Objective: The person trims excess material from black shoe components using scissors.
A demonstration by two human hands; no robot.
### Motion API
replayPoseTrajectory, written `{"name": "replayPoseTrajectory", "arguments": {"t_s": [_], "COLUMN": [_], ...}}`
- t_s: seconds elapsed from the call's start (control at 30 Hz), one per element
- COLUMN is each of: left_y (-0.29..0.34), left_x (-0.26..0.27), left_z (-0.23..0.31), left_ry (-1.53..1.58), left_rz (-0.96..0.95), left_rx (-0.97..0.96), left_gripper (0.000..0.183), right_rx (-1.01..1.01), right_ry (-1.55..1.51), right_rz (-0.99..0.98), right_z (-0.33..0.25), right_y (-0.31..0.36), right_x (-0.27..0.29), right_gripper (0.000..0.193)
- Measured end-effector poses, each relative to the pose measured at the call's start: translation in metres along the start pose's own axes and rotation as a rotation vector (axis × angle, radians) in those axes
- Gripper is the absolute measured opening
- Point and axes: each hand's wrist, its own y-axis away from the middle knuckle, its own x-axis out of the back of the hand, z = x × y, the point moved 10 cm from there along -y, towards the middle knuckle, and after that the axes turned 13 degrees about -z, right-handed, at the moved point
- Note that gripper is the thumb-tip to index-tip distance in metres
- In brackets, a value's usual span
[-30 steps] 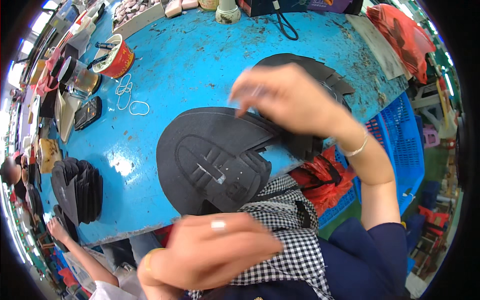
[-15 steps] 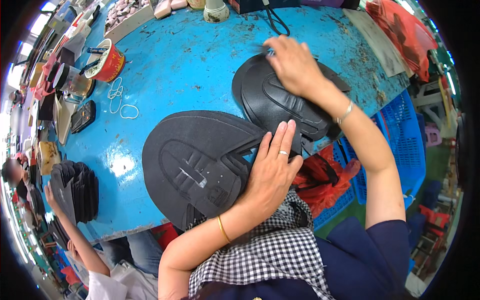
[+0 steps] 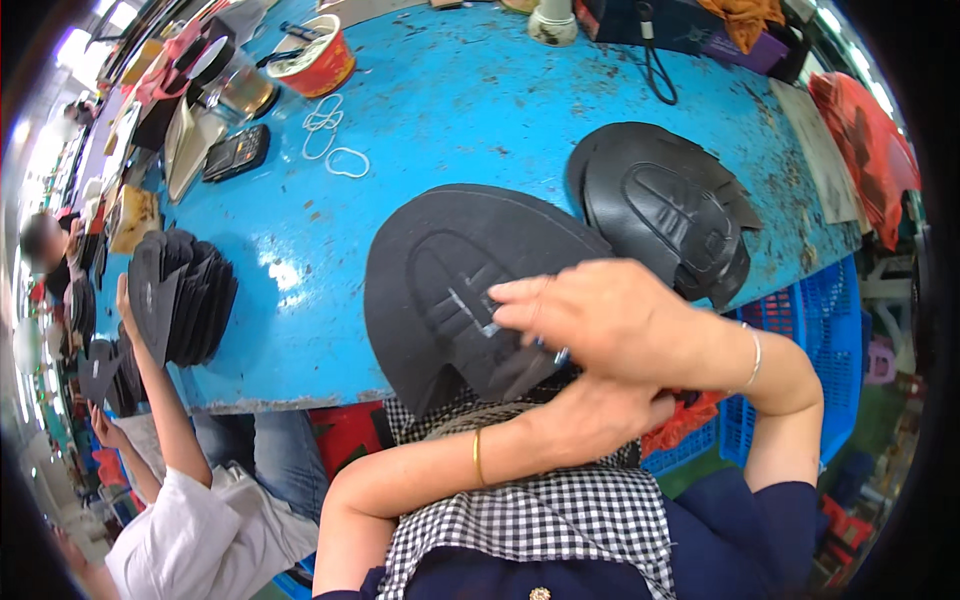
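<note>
A black shoe upper piece (image 3: 410,250) lies in front of me at the table's near edge, embossed with curved lines and marked with whitish streaks. My right hand (image 3: 610,310) is over its right side, fingers curled around a small silvery-blue thing too blurred to name. Below it, my left hand (image 3: 610,420) is crossed by the right one, near the piece's lower right edge; its fingers are mostly hidden. Several glossy black upper pieces (image 3: 650,215) lie stacked beyond my right hand, with nobody touching them.
On the left stands a pile of black pieces (image 3: 185,300), with a co-worker's hand (image 3: 125,300) against it. A calculator (image 3: 236,153), white cord (image 3: 347,162), glass jar (image 3: 240,90) and red tub (image 3: 318,70) are farther back. Blue crates (image 3: 835,350) stand at the right.
My right hand has come from the far stack to the near piece, crossing over my left hand. My left hand has slid down toward me. The view has shifted left.
</note>
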Motion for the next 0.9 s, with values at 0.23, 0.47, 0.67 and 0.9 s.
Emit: {"name": "replayPoseTrajectory", "arguments": {"t_s": [0.23,0.47,0.67,0.9], "left_y": [0.074,0.147,0.229,0.213], "left_x": [0.004,0.068,0.167,0.254], "left_z": [-0.014,-0.019,-0.016,0.0], "left_ry": [0.272,0.5,0.755,0.277], "left_rz": [-0.247,-0.16,0.455,0.596], "left_rx": [0.061,0.356,0.456,0.441], "left_gripper": [0.017,0.015,0.011,0.017], "right_rx": [-0.018,-0.509,-0.707,-1.206], "right_ry": [0.457,-0.642,-1.235,-0.552], "right_rz": [-0.203,0.245,0.916,0.845], "right_z": [-0.041,0.048,0.094,0.12], "right_y": [-0.008,0.01,0.132,0.263], "right_x": [-0.03,0.015,0.023,0.03], "right_gripper": [0.039,0.014,0.012,0.03]}}
